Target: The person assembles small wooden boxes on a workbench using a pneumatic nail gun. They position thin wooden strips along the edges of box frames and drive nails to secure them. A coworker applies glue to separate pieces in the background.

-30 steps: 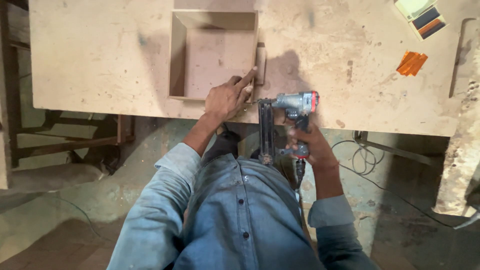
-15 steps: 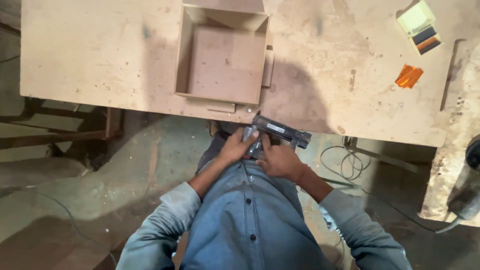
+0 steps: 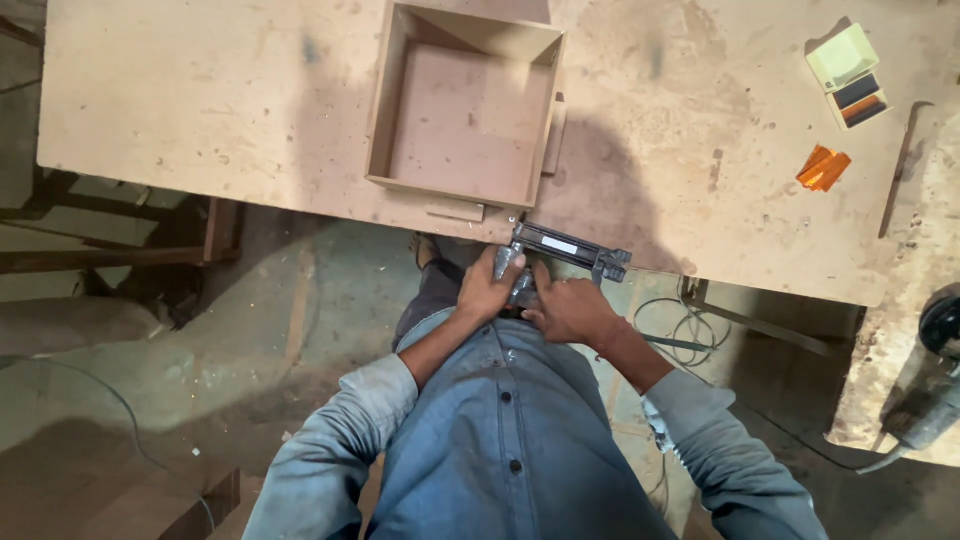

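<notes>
**Head view: both hands closing around a nail gun at the near edge of the worktop**

Head camera is looking straight down on a person in a blue shirt who is holding a dark nail gun [image 3: 560, 258] against the body, just off the near edge of the worktop [image 3: 200, 110]. The left hand [image 3: 487, 288] is wrapping the tool's head end, its fingers curling shut around the grey metal there. The right hand [image 3: 570, 310] is lying just beside it, touching the tool from below and to the right; its fingers are bending onto the body of the gun, though how tightly they are gripping is hidden under the hand itself.

The long axis of the nail gun is running left to right and tilting slightly downward toward the right, roughly parallel to the worktop edge, with the magazine sticking out past the right hand. The tool is sitting directly ahead of both hands, between them and the open wooden box [image 3: 462, 105], which is resting on the worktop just beyond. The left hand is the nearer one to the box's front corner. A small flat wooden strip [image 3: 455, 210] is lying against the box's near side.

Well apart, on the far right, an orange scrap [image 3: 823, 167] and a small pale green box [image 3: 846, 72] are lying on the worktop.
</notes>
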